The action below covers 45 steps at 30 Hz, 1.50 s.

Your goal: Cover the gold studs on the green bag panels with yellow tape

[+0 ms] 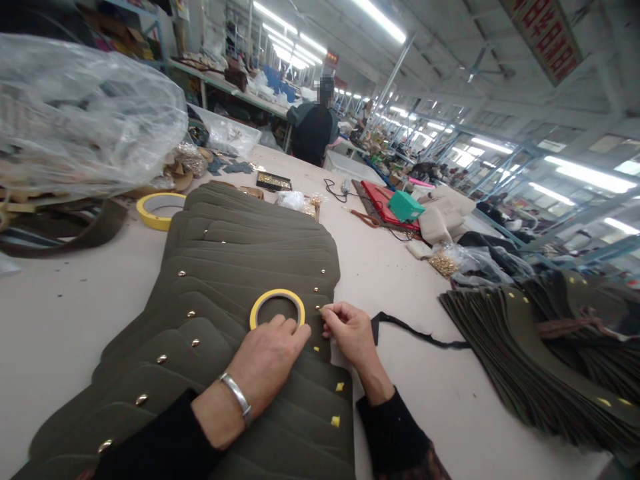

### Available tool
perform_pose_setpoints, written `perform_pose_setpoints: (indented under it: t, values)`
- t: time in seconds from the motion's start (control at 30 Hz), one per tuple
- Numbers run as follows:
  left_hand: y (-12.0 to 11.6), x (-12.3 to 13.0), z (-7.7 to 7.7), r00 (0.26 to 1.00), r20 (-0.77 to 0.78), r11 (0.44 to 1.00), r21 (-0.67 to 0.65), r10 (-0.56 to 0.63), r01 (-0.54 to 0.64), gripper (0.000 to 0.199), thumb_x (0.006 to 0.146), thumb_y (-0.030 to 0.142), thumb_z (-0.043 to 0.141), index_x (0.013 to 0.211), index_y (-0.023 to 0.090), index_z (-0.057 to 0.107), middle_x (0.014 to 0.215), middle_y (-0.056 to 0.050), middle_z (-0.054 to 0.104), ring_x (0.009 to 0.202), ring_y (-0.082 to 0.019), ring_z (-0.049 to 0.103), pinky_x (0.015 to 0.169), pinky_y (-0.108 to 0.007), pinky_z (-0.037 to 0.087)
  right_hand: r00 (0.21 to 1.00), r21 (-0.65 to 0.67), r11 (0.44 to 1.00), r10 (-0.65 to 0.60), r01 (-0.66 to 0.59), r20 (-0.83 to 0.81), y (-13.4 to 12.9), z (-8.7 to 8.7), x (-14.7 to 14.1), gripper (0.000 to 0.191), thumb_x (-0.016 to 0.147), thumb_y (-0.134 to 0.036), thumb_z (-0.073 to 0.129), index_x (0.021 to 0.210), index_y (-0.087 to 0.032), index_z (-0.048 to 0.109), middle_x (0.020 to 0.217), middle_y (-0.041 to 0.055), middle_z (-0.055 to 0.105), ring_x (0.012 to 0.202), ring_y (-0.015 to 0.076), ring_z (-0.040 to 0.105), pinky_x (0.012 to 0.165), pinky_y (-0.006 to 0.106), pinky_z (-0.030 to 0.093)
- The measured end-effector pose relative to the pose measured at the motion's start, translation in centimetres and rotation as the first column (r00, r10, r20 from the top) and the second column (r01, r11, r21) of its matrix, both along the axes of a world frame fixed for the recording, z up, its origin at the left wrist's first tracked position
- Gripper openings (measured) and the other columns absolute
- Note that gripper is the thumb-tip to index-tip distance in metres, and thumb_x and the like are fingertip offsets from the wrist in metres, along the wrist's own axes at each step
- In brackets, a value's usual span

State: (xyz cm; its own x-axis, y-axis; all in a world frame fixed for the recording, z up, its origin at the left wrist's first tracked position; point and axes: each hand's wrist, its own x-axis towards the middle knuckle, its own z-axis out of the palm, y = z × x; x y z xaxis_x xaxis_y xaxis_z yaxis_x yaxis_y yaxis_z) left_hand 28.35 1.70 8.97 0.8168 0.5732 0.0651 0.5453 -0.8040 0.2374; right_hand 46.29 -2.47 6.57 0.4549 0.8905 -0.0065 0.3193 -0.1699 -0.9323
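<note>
Here at the centre of the frame, the left hand, a silver bracelet at its wrist, curls its fingers over the lower rim of a round roll of yellow tape, which rests on a fanned stack of olive-green fabric panels. Just right of it, the right hand pinches a tiny yellowish scrap between thumb and forefinger, right by a small gold stud at the stack's right edge. Below, at lower centre-right, square bits of yellow tape dot that same edge, and larger gold studs run down the left side. Upper left, a second, wider yellow tape roll lies near a bulging clear plastic bag; lower right, a thick bundle of olive-green strips spreads out.
</note>
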Motion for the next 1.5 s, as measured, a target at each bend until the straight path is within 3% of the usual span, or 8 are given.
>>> perform_pose_setpoints:
  t: [0.3, 0.53, 0.63, 0.8, 0.93, 1.17, 1.37, 1.5]
  values:
    - [0.0, 0.2, 0.1, 0.998, -0.064, 0.999, -0.045, -0.008, 0.005, 0.02, 0.089, 0.006, 0.043, 0.093, 0.019, 0.058, 0.089, -0.005, 0.064, 0.087, -0.022, 0.058, 0.074, -0.034, 0.053, 0.837, 0.061, 0.994, 0.041, -0.088, 0.546, 1.3, -0.6, -1.0, 0.019, 0.08, -0.022, 0.053, 0.073, -0.018, 0.071, 0.068, 0.0027, 0.07, 0.06, 0.0162, 0.063, 0.061, 0.026, 0.048]
    - [-0.1, 0.0, 0.2, 1.0, -0.021, 1.0, -0.009, -0.007, 0.007, 0.023, 0.087, 0.003, 0.041, 0.09, 0.019, 0.057, 0.087, -0.006, 0.064, 0.082, -0.025, 0.06, 0.069, -0.037, 0.053, 0.863, -0.015, 1.0, 0.003, 0.005, 0.504, 1.2, -0.5, -0.3, 0.029, 0.08, -0.023, 0.06, 0.109, -0.017, 0.061, 0.059, -0.0032, 0.066, 0.057, 0.017, 0.063, 0.06, 0.027, 0.048]
    - [-0.2, 0.0, 0.1, 1.0, -0.002, 1.0, 0.001, -0.004, 0.004, 0.022, 0.087, 0.003, 0.042, 0.089, 0.019, 0.057, 0.086, -0.006, 0.063, 0.081, -0.025, 0.059, 0.067, -0.036, 0.052, 0.864, 0.081, 0.997, -0.043, 0.002, 0.502, 0.3, -0.3, 0.2, 0.022, 0.086, -0.028, 0.058, 0.105, -0.017, 0.06, 0.065, -0.0014, 0.066, 0.058, 0.016, 0.062, 0.06, 0.027, 0.049]
    - [0.1, 0.0, -0.3, 1.0, 0.024, 1.0, 0.021, -0.007, 0.006, 0.023, 0.087, 0.003, 0.041, 0.09, 0.019, 0.056, 0.088, -0.006, 0.062, 0.082, -0.024, 0.057, 0.067, -0.036, 0.052, 0.633, 0.124, 0.947, 0.098, -0.297, 0.768, -0.2, -0.3, 0.1, 0.019, 0.091, -0.017, 0.048, 0.09, -0.017, 0.066, 0.083, 0.0068, 0.068, 0.078, 0.0181, 0.063, 0.075, 0.029, 0.049]
    - [0.4, -0.1, -0.5, 0.999, 0.029, 0.999, 0.025, -0.028, 0.028, 0.024, 0.085, 0.001, 0.041, 0.089, 0.019, 0.055, 0.088, -0.006, 0.061, 0.082, -0.024, 0.055, 0.068, -0.035, 0.052, 0.552, 0.004, 0.967, 0.142, -0.255, 0.822, 0.7, -0.9, -0.7, 0.017, 0.09, -0.013, 0.05, 0.088, -0.014, 0.067, 0.083, 0.009, 0.068, 0.078, 0.0198, 0.064, 0.075, 0.029, 0.049]
    - [0.7, -0.5, 0.5, 0.996, 0.082, 0.998, 0.039, -0.044, 0.041, 0.022, 0.086, 0.002, 0.043, 0.089, 0.019, 0.057, 0.085, -0.005, 0.06, 0.078, -0.021, 0.055, 0.066, -0.032, 0.051, 0.745, -0.069, 0.998, 0.058, -0.016, 0.664, 1.3, -0.5, -1.3, 0.015, 0.081, -0.016, 0.057, 0.075, -0.017, 0.071, 0.071, 0.0045, 0.071, 0.064, 0.0168, 0.063, 0.061, 0.025, 0.045]
    - [2.0, -1.4, 0.6, 0.934, 0.357, 1.0, 0.025, -0.019, 0.011, 0.02, 0.096, 0.018, 0.04, 0.101, 0.02, 0.06, 0.093, -0.004, 0.066, 0.086, -0.018, 0.062, 0.079, -0.032, 0.053, 0.887, -0.322, 0.904, 0.373, -0.281, 0.272, -0.4, 1.3, 0.0, 0.019, 0.077, -0.02, 0.059, 0.062, -0.017, 0.069, 0.049, -0.0028, 0.058, 0.043, 0.0102, 0.049, 0.041, 0.019, 0.032]
    - [2.4, -1.5, 0.2, 0.877, 0.48, 0.998, -0.036, -0.019, 0.041, 0.032, 0.097, 0.022, 0.04, 0.127, 0.023, 0.051, 0.111, -0.004, 0.068, 0.097, -0.016, 0.066, 0.088, -0.029, 0.054, 0.931, -0.105, 0.958, 0.284, -0.266, 0.23, -1.3, 2.1, 0.0, 0.015, 0.082, -0.023, 0.059, 0.08, -0.017, 0.072, 0.064, -0.0004, 0.067, 0.054, 0.012, 0.057, 0.05, 0.02, 0.043]
